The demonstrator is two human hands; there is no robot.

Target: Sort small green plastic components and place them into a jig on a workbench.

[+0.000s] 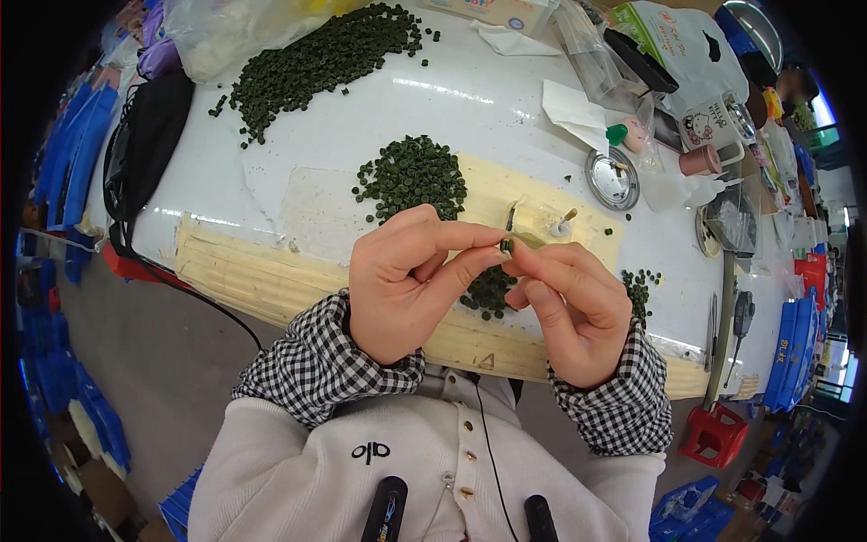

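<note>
As L fingers (461, 237) & R fingers (545, 266) pinch, 1 dk-green pc (506, 245), gripped btwn

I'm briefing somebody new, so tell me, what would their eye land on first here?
Probably the big spread of small dark green pieces at the far left of the white table, with a smaller heap nearer the middle. Next, the left hand and right hand at the centre, meeting at one tiny green piece. The black-and-white checked cuffs at both wrists also stand out.
</note>
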